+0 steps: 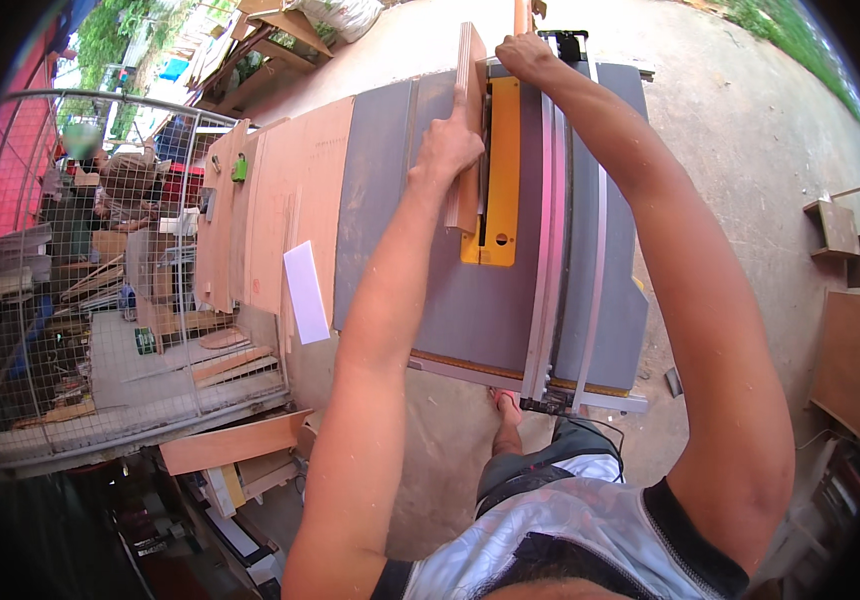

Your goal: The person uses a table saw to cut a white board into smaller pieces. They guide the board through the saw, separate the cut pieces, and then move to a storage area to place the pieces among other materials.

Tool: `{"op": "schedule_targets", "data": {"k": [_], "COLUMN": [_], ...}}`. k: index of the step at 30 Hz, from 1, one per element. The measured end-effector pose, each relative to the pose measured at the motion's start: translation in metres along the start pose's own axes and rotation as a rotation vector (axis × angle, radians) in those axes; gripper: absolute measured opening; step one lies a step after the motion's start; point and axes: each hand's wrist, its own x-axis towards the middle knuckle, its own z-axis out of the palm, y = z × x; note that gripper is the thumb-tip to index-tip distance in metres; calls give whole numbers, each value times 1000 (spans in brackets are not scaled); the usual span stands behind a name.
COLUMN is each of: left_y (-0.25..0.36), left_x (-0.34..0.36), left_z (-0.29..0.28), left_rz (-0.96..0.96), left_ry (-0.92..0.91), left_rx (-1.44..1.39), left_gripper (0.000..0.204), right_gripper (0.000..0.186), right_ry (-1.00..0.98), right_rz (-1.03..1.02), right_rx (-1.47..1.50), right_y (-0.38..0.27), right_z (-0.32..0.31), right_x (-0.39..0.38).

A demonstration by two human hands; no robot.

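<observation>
A narrow plywood strip (469, 70) stands on edge on the grey table saw (490, 300), beside the yellow blade insert (499, 170). My left hand (447, 145) presses against the strip's left face, index finger pointing up along it. Farther back, my right hand (522, 52) closes on the far end of the strip, near the rear edge of the saw. The metal rip fence (558, 250) runs front to back under my right forearm.
Plywood sheets (290, 200) and a white strip (306, 292) lie on the left extension. A wire-mesh fence (140, 280) with wood offcuts stands at the left. Small wooden boxes and boards (845, 330) sit at the right on the concrete floor. My sandalled foot (506, 415) shows below the saw.
</observation>
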Motion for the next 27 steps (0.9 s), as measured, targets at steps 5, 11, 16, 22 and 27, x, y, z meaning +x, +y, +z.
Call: {"op": "schedule_targets", "data": {"k": [5, 11, 16, 22, 27], "left_y": [-8, -12, -9, -7, -16], "left_x": [6, 12, 11, 9, 20], "left_z": [7, 18, 11, 7, 18], "left_rz": [25, 42, -5, -2, 52], "left_ry": [24, 63, 20, 12, 60], "left_rx": [-21, -37, -62, -36, -43], "left_gripper": [94, 88, 83, 84, 95], "right_gripper": [14, 33, 38, 43, 52], "right_ry": [140, 265, 694, 485, 132], "right_rz": [46, 173, 142, 407, 372], "right_rx": [14, 299, 164, 279, 347], "right_y": [-1, 13, 18, -56, -108], "right_z": [-27, -121, -136, -95, -87], "right_x": [-14, -78, -219, -413, -472]}}
